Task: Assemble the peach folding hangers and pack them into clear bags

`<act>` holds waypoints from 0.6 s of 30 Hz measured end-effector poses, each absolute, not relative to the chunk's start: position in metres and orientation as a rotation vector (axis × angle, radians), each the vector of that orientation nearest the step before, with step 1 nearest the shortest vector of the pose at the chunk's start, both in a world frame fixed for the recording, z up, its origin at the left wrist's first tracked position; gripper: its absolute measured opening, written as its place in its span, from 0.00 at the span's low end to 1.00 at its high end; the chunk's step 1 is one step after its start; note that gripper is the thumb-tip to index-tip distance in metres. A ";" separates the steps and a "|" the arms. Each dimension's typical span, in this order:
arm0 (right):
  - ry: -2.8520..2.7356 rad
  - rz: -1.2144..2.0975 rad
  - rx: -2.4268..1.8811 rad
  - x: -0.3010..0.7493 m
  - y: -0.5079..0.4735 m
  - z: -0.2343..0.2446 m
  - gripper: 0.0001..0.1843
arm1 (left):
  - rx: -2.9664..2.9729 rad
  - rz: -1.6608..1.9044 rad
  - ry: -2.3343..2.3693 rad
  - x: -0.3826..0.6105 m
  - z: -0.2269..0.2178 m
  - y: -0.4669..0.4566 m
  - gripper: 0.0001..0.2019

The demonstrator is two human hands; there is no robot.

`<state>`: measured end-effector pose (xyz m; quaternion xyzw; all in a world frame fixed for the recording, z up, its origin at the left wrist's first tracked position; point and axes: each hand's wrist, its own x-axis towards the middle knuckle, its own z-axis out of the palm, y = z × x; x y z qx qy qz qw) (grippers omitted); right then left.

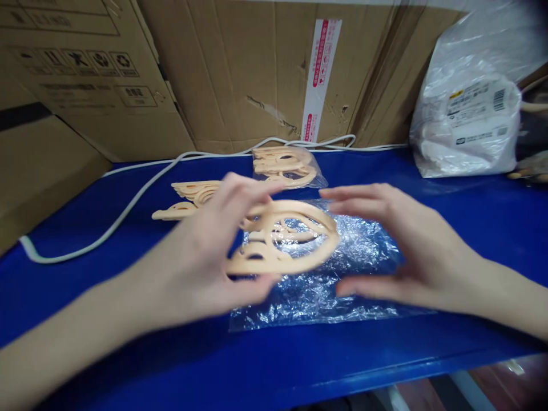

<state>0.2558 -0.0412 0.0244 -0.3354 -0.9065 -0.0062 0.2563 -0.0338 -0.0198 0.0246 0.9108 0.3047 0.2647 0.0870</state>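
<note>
- Blue tabletop point(171, 359); cardboard point(248, 74) stands along its back edge.
- Clear plastic point(308, 302), spread near the front edge.
- Left hand point(205, 245), gripping a tan carved piece point(295, 265) above the plastic.
- Right hand point(411, 251), fingers parted, holding nothing, just beside that piece.
- Bagged carving point(269, 153), near the back edge.

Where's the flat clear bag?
Head view, just right of centre: the bag lies on the blue table, partly hidden by the right hand and the carved piece in the left hand.
</note>
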 end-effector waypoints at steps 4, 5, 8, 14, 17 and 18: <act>-2.586 0.009 -0.761 0.246 -0.052 0.020 0.34 | 2.585 0.835 0.789 -0.011 0.008 -0.046 0.40; -2.593 0.024 -0.726 0.246 -0.051 0.019 0.35 | 2.567 0.835 0.785 -0.010 0.006 -0.048 0.40; -2.571 0.130 -0.670 0.248 -0.046 0.014 0.38 | 2.554 0.821 0.794 -0.011 0.004 -0.047 0.38; -2.575 0.226 -0.792 0.263 -0.034 0.021 0.38 | 2.646 0.660 0.867 -0.024 0.004 -0.031 0.48; -2.584 0.311 -1.026 0.295 -0.024 0.036 0.43 | 2.668 0.625 0.937 -0.033 0.007 -0.020 0.24; -2.560 0.333 -1.096 0.309 -0.020 0.041 0.43 | 2.679 0.605 0.941 -0.036 0.008 -0.015 0.13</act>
